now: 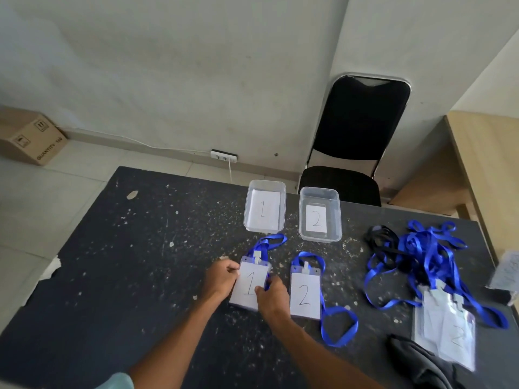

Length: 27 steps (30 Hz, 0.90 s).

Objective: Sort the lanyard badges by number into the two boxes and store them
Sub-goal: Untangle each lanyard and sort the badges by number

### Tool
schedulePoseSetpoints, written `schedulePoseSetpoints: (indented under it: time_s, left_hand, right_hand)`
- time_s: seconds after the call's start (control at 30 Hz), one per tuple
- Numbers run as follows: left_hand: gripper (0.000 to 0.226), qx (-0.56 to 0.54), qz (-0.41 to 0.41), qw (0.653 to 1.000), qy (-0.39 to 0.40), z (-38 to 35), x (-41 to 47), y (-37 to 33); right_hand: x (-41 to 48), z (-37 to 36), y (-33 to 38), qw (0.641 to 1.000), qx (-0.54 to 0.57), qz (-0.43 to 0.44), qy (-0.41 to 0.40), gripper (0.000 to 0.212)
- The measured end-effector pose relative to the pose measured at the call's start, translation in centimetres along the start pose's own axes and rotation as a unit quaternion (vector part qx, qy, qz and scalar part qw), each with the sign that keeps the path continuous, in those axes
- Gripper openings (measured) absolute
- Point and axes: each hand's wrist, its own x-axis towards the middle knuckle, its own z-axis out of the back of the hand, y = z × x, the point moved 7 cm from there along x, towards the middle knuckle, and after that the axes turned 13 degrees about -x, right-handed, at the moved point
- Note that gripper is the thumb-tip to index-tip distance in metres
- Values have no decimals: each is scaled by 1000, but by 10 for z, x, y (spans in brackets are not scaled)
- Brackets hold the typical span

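A badge marked 1 (249,282) lies on the dark table (140,262) with its blue lanyard (269,241) bunched above it. My left hand (222,277) pinches the badge's left edge. My right hand (273,300) grips its right lower edge together with a bit of blue strap. A badge marked 2 (305,294) lies just right of it, its lanyard (338,328) looping to the lower right. Behind them stand two clear boxes, box 1 (264,206) on the left and box 2 (320,214) on the right, each holding only a numbered paper.
A tangled heap of blue and black lanyards (421,254) with several more badges (446,327) lies at the table's right side. A dark cloth (415,360) sits at the front right. A black chair (356,141) stands behind the table, a wooden desk (488,169) to the right.
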Motion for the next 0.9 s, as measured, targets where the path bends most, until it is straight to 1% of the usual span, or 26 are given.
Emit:
schedulePoseSetpoints:
  time_s: [0.1,0.2,0.37,0.43,0.5,0.57,0.63,0.7,0.8,0.83,0.87,0.9]
  left_hand:
    - [22,56,-16,998,-9,-2,-2,0]
    - [26,62,-28,997,-30,-4,-5,-3]
    - [22,85,-47,991,-91,-4,-15,-18]
    - [17,94,-80,986,-114,-8,-19,-29]
    - [14,90,-129,979,-129,-19,-25,-44]
    - [15,75,-189,971,-127,-40,-37,-62]
    - [15,48,-221,970,-87,-72,-51,-78]
    - [15,32,-218,975,-24,-111,-66,-88]
    - [16,32,-222,972,66,-172,-91,-98]
    - [15,37,-220,970,94,-192,-101,-99]
    - [15,44,-216,968,119,-211,-111,-100]
    - [15,53,-215,965,140,-228,-121,-101]
  right_hand:
    - [-1,1,-3,1000,-22,15,-5,44]
    - [-6,4,-7,999,-12,30,-8,42]
    - [-15,24,-16,996,4,69,-54,26]
    - [-17,40,-24,993,7,90,-75,21]
    - [-16,59,-38,990,3,102,-98,22]
    - [-14,83,-58,986,0,101,-133,23]
    - [-12,110,-83,980,-15,102,-171,17]
    - [-12,137,-112,973,-47,104,-201,12]
    - [-20,175,-159,951,-140,99,-258,11]
    - [-23,184,-176,942,-180,94,-266,15]
    - [-28,191,-191,936,-227,86,-253,22]
    - [-30,194,-208,932,-273,79,-223,33]
